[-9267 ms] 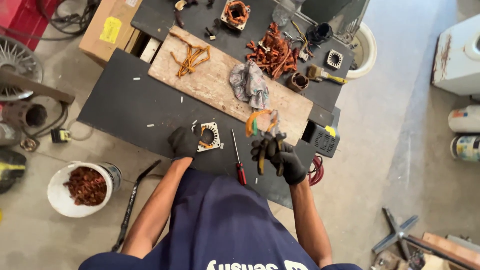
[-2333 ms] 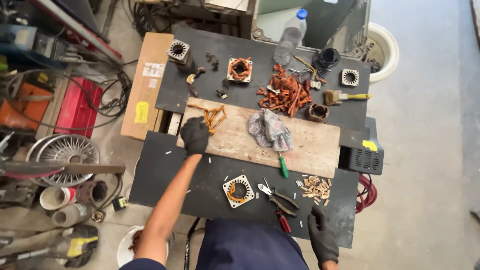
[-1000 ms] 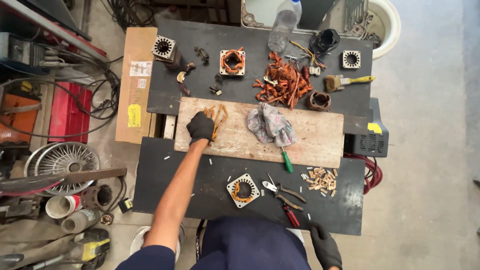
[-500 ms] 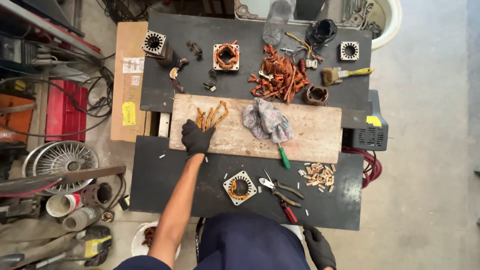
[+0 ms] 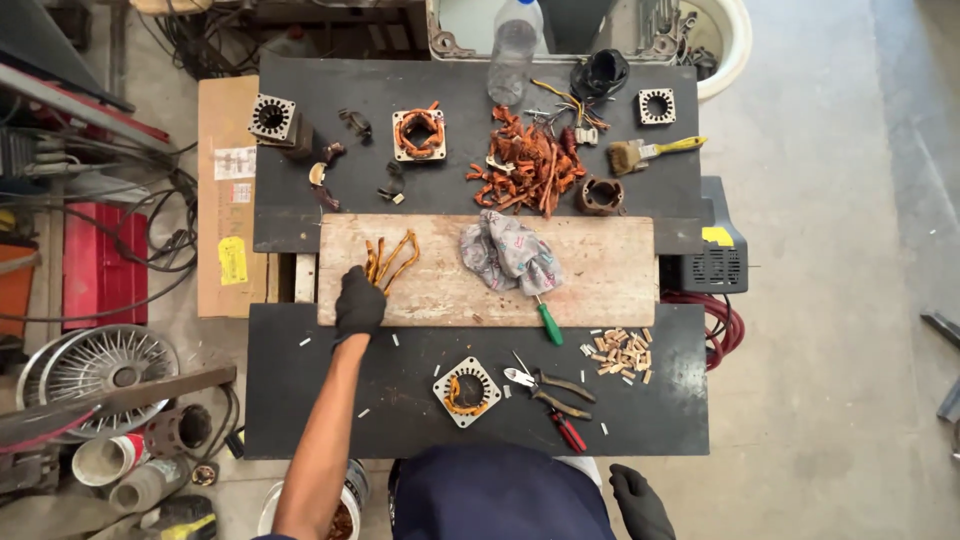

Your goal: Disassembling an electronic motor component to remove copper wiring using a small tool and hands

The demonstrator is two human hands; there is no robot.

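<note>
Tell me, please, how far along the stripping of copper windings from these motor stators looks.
Done: a pile of pulled copper lies on the far table. In hand: the gloved left hand grips a bundle of copper strands on the wooden board; the right hand hangs free. Left: the near stator and a far one hold copper.

Flat brown cardboard box [image 5: 227,195] lies just left of black worktable [image 5: 350,395], long side running away from viewer. White rectangular label [image 5: 235,162] on its upper half, dark print, too small to tell. Yellow rectangular label [image 5: 233,260] lower down, near box's near end. Yellow sticker [image 5: 717,236] on top of dark grey box-shaped device [image 5: 712,252] at table's right edge. Small tin [image 5: 110,459] on floor lower left, white with red band. No screens visible.
</note>
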